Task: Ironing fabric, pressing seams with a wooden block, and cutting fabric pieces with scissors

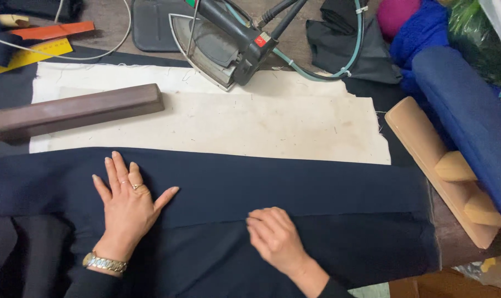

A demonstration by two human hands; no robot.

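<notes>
Both hands work the navy fabric (294, 187): the left hand (128, 204) lies flat with fingers spread, pinning it, while the right hand (273, 237) curls loosely, fingertips at the fold edge between them. Smoothing goes best with the left palm anchored; beyond the hands rest a steam iron (223, 44) and wooden clapper (74, 110).

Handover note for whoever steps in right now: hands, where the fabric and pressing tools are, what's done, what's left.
Left hand: flat, fingers spread, pressing on the navy fabric.
Right hand: fingertips curled at the fabric's fold edge, pinching or smoothing it; grip unclear.
Fabric lies across the white pressing cloth, folded lengthwise with the crease running left to right.
Iron is parked at the back, untouched. Dark wooden block rests on the cloth at left; the wooden clapper is at right.
Done: fabric laid out and folded. Left: fold not yet pressed.
</notes>
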